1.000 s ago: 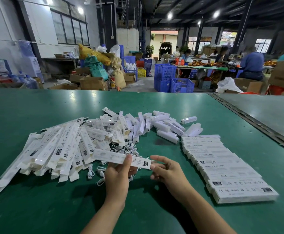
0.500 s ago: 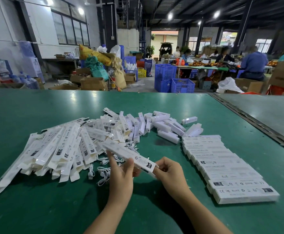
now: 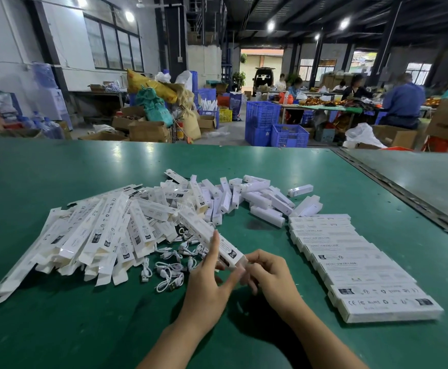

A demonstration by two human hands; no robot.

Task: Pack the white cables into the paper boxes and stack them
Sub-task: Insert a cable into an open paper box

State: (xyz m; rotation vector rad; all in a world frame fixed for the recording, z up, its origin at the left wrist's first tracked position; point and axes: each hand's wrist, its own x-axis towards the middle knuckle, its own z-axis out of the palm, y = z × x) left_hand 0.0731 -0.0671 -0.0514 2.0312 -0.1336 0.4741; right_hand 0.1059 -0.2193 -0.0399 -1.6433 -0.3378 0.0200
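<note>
Box: a long, narrow white paper box point(image 3: 204, 233) with small black print and a dark label near its near end; it is held tilted just above the table, its far end over the pile, its near end towards the viewer
Left hand: the left hand point(image 3: 207, 286) grips the box from the left, one finger stretched up along its side, another reaching under its near end
Right hand: the right hand point(image 3: 270, 278) meets the left at the box's near end, fingers curled onto the end flap
Hands: close together, both on the same box
Cables: short white cables point(image 3: 169, 272), each coiled, lie loose on the table just left of the left hand
Flat boxes: a large heap of unfolded flat boxes point(image 3: 97, 235) fans out to the left, overlapping
Small boxes: shorter white small boxes point(image 3: 257, 198) lie jumbled behind the held box
Packed boxes: closed packed boxes point(image 3: 364, 267) lie side by side in one overlapping row at the right, running away from the viewer
Table: a green table point(image 3: 57, 328), with a grey second table point(image 3: 417, 177) alongside at the right
Background: blue crates point(image 3: 273, 126), brown cartons point(image 3: 148, 129), and seated people point(image 3: 401, 102) at far benches
Hard to make out: the box's end flap and the fingertips there are blurred; whether a cable is inside the box cannot be seen; most print is unreadable; both forearms are cut off by the bottom edge
</note>
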